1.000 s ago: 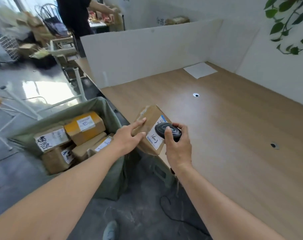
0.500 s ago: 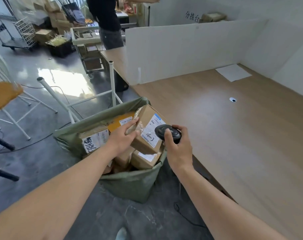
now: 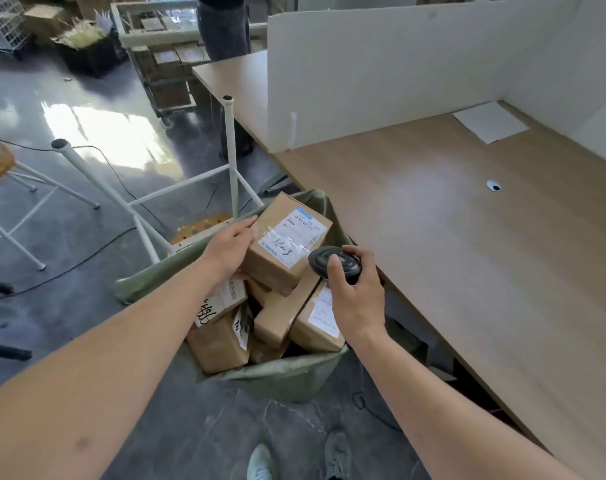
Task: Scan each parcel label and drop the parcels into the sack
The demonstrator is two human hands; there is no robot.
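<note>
A: Head view, nearest first: two grey shoes [image 3: 294, 460] on the dark floor, then both bare forearms reaching forward. What differs from half a second ago?

B: The parcel [image 3: 283, 242] now sits higher and flatter over the green sack [image 3: 287, 379], its label [image 3: 292, 237] turned up to the camera; before, it tilted at the sack's near edge. The view has also swung left, so more floor shows.

A: The grips?

B: The left hand [image 3: 230, 249] holds the parcel's left side, fingers laid along its top edge, thumb side hidden. The right hand [image 3: 355, 292] is curled round a black oval scanner [image 3: 334, 264], thumb on top, just beside the label's right corner.

A: Anything readable?

B: The label has a blue strip, a barcode and a handwritten scrawl I cannot read. A lower box [image 3: 214, 306] carries bold black handwriting, also illegible.

A: Counts?

B: One held parcel, about five more boxes in the sack below it, one scanner.

A: Farther out?

B: The wooden surface [image 3: 467, 271] to the right bears one white sheet [image 3: 490, 121] and one small round grommet [image 3: 493, 186], behind a white partition [image 3: 381, 71]. Left, white frame legs [image 3: 230, 150]; beyond, a person's dark legs [image 3: 223, 27] by a trolley [image 3: 163, 64].
</note>
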